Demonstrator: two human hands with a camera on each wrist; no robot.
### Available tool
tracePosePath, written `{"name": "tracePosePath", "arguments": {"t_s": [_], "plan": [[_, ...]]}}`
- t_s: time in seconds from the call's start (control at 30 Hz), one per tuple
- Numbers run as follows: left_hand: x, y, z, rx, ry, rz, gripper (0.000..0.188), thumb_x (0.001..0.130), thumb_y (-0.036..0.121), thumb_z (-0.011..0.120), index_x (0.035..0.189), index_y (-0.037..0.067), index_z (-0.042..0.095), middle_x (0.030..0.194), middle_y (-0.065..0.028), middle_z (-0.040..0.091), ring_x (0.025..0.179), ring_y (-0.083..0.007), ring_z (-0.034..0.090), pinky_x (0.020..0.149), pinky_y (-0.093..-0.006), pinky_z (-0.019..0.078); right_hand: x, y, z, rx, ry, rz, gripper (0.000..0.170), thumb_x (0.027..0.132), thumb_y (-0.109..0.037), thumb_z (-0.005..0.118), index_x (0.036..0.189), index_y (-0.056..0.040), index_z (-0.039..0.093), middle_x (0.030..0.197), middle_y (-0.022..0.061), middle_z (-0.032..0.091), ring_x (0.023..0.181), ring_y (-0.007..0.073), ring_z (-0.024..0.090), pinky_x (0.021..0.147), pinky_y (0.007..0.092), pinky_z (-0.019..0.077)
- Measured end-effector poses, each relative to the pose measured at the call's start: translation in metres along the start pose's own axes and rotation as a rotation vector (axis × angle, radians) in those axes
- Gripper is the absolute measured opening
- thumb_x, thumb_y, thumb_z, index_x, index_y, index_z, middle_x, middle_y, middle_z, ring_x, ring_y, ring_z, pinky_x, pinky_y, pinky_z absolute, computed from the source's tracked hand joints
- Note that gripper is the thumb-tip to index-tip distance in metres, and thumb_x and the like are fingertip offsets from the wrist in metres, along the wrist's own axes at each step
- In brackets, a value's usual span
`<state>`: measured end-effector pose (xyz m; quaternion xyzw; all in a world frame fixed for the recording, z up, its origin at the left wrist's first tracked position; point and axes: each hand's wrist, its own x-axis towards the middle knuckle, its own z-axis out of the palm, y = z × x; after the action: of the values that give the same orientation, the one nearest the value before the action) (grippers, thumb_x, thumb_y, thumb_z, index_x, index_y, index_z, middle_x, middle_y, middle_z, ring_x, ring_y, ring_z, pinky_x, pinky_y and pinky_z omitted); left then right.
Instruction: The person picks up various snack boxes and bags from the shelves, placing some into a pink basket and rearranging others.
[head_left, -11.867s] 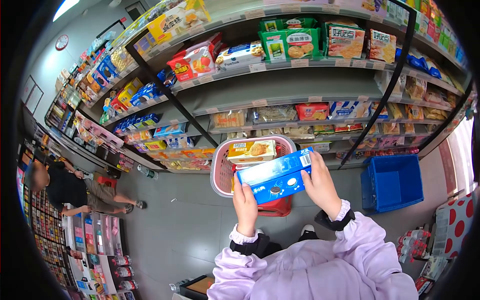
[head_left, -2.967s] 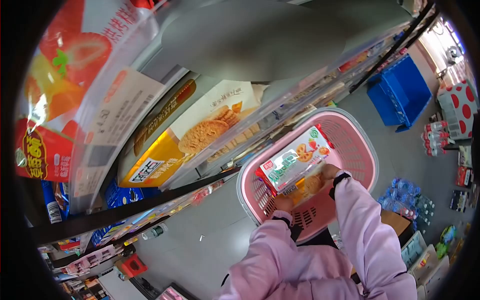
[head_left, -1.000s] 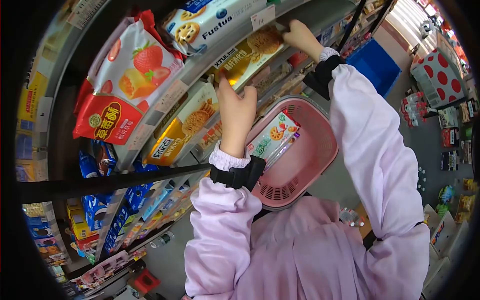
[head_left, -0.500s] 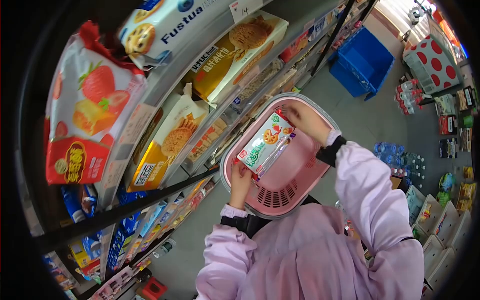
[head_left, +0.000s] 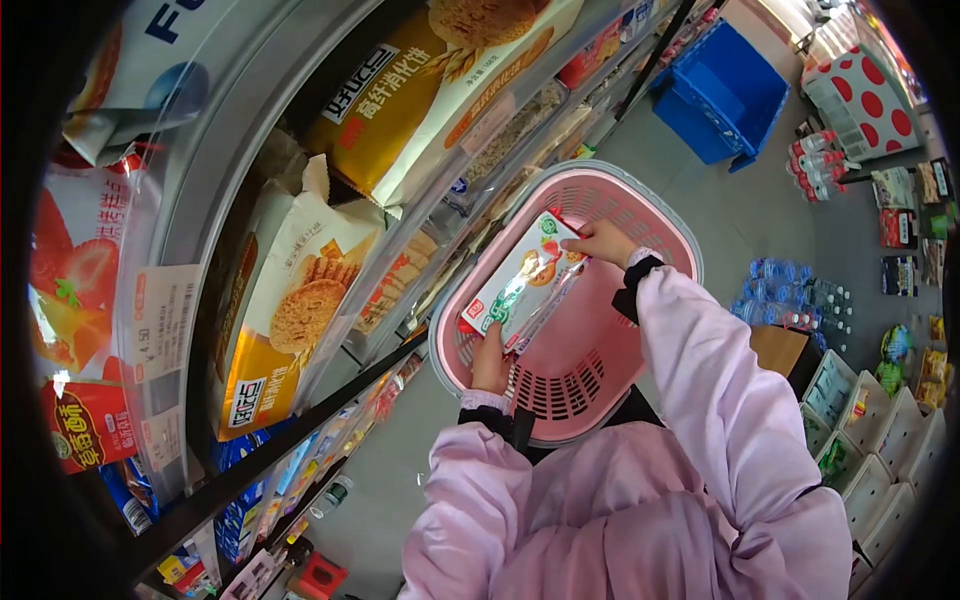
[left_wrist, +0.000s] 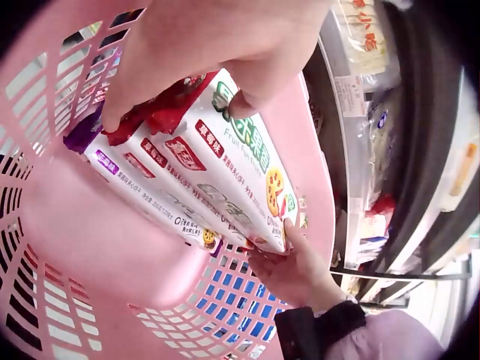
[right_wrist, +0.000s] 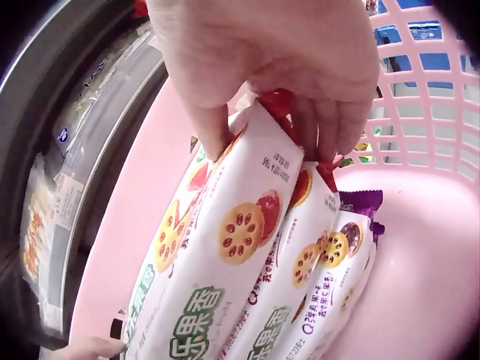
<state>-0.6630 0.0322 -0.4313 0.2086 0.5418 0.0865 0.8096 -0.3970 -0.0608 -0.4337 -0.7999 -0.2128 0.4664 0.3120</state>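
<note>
Inside the pink basket, white fruit biscuit packs with red ends stand side by side, with a purple-ended biscuit pack beside them. My left hand grips the near end of the outermost white biscuit pack, thumb over its printed face. At the far end my right hand holds the same pack, thumb on one side and fingers behind its red end. The left wrist view shows the right hand low on that pack, against the basket wall.
Shelves on the left hold yellow-and-white biscuit packs and a strawberry snack bag, with a rail close to the basket. A blue crate stands beyond the basket. Bottled water and white bins are at the right.
Earlier the hands held a blue box, then yellow biscuit packs. A second ago they were on a yellow pack at the shelf; since then they came down into the basket and took the white pack.
</note>
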Motion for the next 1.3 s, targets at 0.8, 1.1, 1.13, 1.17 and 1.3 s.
{"name": "tracePosePath", "arguments": {"t_s": [0.8,1.1,1.13,1.17,1.3], "plan": [[-0.077,0.001,0.020,-0.163,-0.201,0.187,0.034,0.088,0.021,0.039,0.115,0.002,0.047,0.111,-0.0085,0.056,0.101,-0.0201,0.054,0.087,-0.0327,0.0425,-0.110,-0.040,-0.003,0.005,0.266,-0.133,0.038,0.075,-0.033,0.062,0.094,-0.0005,0.062,0.081,0.0175,0.062,0.075,0.0274,0.061,0.070,0.0336,0.0452],[-0.201,-0.038,0.092,-0.113,-0.133,0.475,0.032,0.089,0.016,0.041,0.116,-0.002,0.043,0.111,-0.0108,0.054,0.102,-0.0206,0.053,0.089,-0.0342,0.0412,-0.225,-0.042,-0.071,0.193,0.346,-0.467,0.035,0.076,-0.022,0.066,0.097,0.0039,0.058,0.081,0.0095,0.062,0.072,0.0121,0.056,0.066,0.0261,0.0448],[-0.212,-0.046,0.102,-0.091,-0.139,0.519,0.032,0.089,0.016,0.041,0.116,-0.002,0.043,0.112,-0.0109,0.054,0.102,-0.0208,0.053,0.089,-0.0343,0.0411,-0.239,-0.042,-0.086,0.209,0.347,-0.509,0.035,0.075,-0.023,0.066,0.097,0.0029,0.059,0.081,0.0112,0.062,0.072,0.0143,0.058,0.065,0.0267,0.0452],[-0.212,-0.060,0.107,-0.085,-0.123,0.606,0.032,0.089,0.014,0.042,0.116,-0.003,0.042,0.114,-0.0110,0.052,0.104,-0.0208,0.052,0.089,-0.0343,0.0409,-0.250,-0.042,-0.100,0.227,0.351,-0.550,0.035,0.075,-0.024,0.066,0.097,0.0019,0.059,0.081,0.0129,0.063,0.072,0.0166,0.060,0.065,0.0272,0.0456],[-0.250,-0.087,0.158,-0.086,-0.143,0.686,0.035,0.088,0.012,0.043,0.121,-0.001,0.038,0.117,-0.0106,0.049,0.107,-0.0199,0.048,0.091,-0.0343,0.0396,-0.281,-0.034,-0.149,0.289,0.367,-0.642,0.036,0.075,-0.024,0.066,0.099,0.0015,0.059,0.083,0.0135,0.064,0.072,0.0169,0.062,0.064,0.0275,0.0464]]}}
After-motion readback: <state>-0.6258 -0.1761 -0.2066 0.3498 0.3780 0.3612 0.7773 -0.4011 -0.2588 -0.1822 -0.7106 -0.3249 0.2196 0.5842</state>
